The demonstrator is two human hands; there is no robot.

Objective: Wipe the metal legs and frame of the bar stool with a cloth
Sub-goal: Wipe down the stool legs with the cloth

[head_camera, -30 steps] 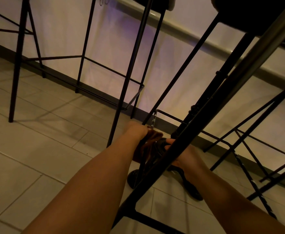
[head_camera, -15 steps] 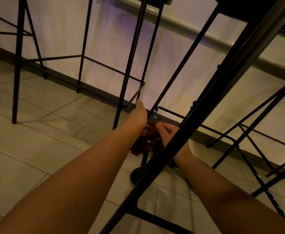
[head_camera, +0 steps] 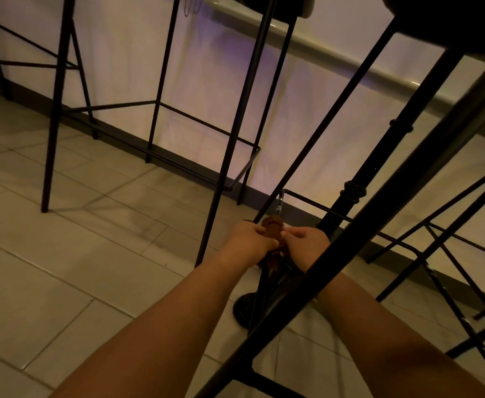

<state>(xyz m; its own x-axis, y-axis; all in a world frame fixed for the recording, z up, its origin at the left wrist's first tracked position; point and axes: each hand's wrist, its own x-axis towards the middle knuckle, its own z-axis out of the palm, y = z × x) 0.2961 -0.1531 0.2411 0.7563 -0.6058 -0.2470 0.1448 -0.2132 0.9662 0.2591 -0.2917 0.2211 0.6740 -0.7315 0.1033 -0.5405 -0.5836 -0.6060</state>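
Note:
A brown cloth is wrapped round a thin black metal leg of the bar stool, low down near its footrest bar. My left hand grips the cloth from the left. My right hand pinches it from the right, partly hidden behind a thick near leg that crosses the view diagonally. The stool's dark seat fills the top right corner.
Other black-framed stools stand to the left and far right along a pale counter wall with a dark skirting. A black ornate table post rises behind my hands, with a round dark foot on the tiled floor.
Both hands rose with the cloth along the thin leg, then slid back down a little. The camera shifted slightly.

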